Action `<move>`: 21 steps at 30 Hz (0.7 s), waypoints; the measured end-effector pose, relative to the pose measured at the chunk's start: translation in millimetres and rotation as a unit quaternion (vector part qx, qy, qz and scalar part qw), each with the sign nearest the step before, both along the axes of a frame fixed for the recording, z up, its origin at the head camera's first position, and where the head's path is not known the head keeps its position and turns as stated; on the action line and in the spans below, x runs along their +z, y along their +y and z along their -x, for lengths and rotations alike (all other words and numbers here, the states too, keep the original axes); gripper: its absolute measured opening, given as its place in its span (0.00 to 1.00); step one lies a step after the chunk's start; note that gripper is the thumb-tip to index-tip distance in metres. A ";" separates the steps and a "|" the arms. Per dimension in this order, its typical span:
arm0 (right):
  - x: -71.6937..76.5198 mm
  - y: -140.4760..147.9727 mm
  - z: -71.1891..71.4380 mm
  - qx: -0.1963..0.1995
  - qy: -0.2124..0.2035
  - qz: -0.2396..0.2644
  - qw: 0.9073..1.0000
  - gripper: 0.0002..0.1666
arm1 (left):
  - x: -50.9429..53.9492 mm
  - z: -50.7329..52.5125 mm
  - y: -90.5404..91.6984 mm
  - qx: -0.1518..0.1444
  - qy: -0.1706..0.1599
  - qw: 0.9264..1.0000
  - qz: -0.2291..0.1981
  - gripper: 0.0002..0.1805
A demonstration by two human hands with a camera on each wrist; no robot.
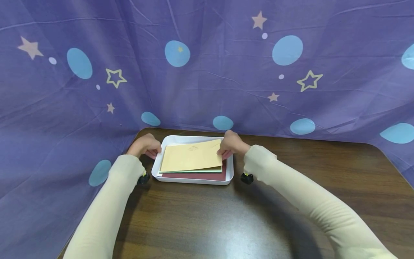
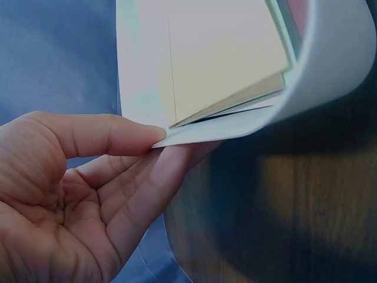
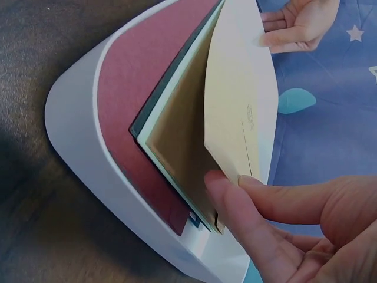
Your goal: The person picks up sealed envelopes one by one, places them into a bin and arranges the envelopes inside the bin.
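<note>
A shallow white tray (image 1: pixel 194 181) holds a stack of paper items, with a tan kraft envelope (image 1: pixel 187 158) on top. My left hand (image 1: pixel 147 145) pinches the tray's left rim between thumb and fingers, as the left wrist view shows. At the right, my right hand (image 1: pixel 231 144) pinches the edge of the top envelope and lifts that side away from the stack. Beneath it in the right wrist view lie another tan sheet or envelope (image 3: pixel 185 135), a pale green edge (image 3: pixel 162 168), a dark edge and a maroon cover (image 3: pixel 126 73) at the bottom.
The tray stands on a brown wooden table (image 1: pixel 194 216), near its far left corner. A purple curtain (image 1: pixel 207 86) with stars and blue spots hangs behind the table and along its left side.
</note>
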State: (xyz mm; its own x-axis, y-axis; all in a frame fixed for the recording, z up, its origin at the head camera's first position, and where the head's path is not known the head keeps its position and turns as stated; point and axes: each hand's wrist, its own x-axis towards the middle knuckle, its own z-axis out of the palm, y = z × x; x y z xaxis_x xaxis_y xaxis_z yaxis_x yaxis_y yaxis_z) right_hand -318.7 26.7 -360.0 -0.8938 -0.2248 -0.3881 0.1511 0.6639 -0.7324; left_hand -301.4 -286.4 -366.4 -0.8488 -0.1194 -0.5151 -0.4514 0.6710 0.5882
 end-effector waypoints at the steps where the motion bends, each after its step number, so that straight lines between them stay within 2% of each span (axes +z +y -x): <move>1: -0.5 -1.0 -0.3 -0.001 0.002 0.000 1.000 0.13 | 0.0 0.0 -0.2 0.001 0.000 1.000 0.000 0.04; 14: -7.2 -7.6 -2.2 -0.001 0.010 -0.051 0.999 0.12 | 0.4 0.2 -0.4 -0.001 0.001 1.000 0.008 0.05; 21: -10.6 -10.6 0.0 0.018 0.013 -0.083 0.996 0.11 | 0.1 0.2 -1.1 -0.001 0.002 1.000 0.006 0.04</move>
